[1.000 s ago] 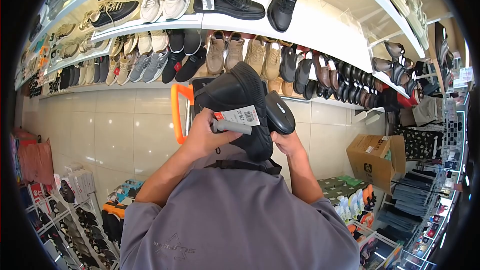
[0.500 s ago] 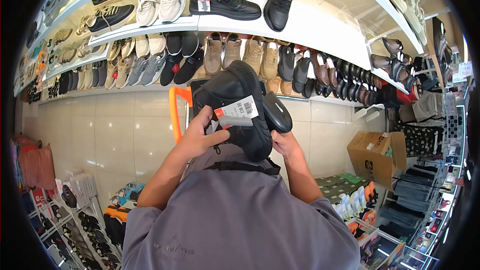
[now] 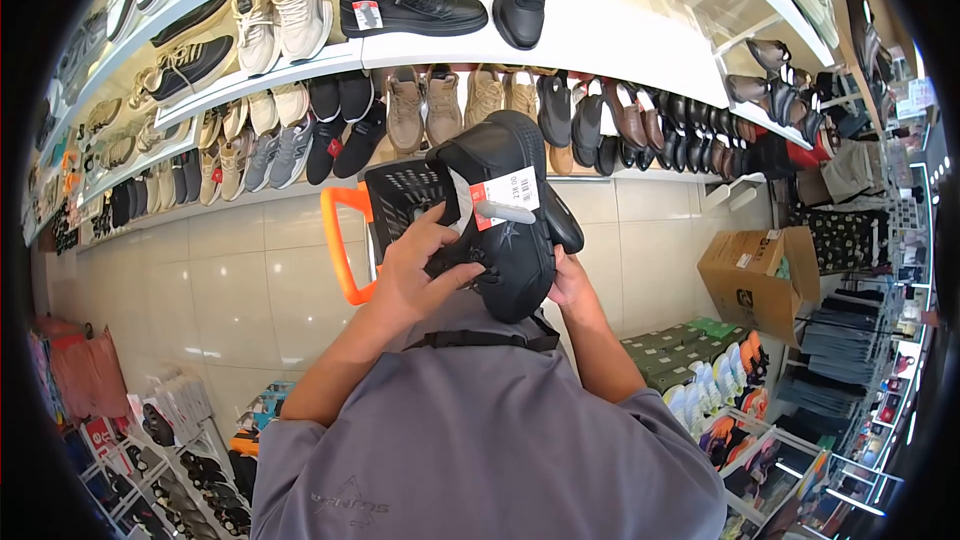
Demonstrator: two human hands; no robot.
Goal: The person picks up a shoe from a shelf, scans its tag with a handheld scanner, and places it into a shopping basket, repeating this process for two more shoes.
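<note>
A black shoe [image 3: 505, 265] is held in front of my chest, its side and opening turned up. A white and red price tag [image 3: 508, 197] with a grey security clip lies on it. My left hand [image 3: 420, 260] grips the shoe at its opening and laces, thumb and fingers bent round it. My right hand [image 3: 567, 278] is at the shoe's right side, its fingers partly hidden, closed on a black rounded device [image 3: 566, 220] that shows behind the shoe. A black basket [image 3: 400, 190] with an orange handle [image 3: 340, 250] stands behind my left hand.
Shelves [image 3: 625, 55] with rows of shoes run across the front. An open cardboard box [image 3: 745, 275] stands on the tiled floor at the right, near folded jeans [image 3: 832, 360]. Shoe racks stand at the lower left and lower right. Pink cloth [image 3: 95, 370] hangs far left.
The shoe has turned, so more of its side and opening shows, and the tag has shifted right. My left hand has moved slightly right. More of the black basket shows.
</note>
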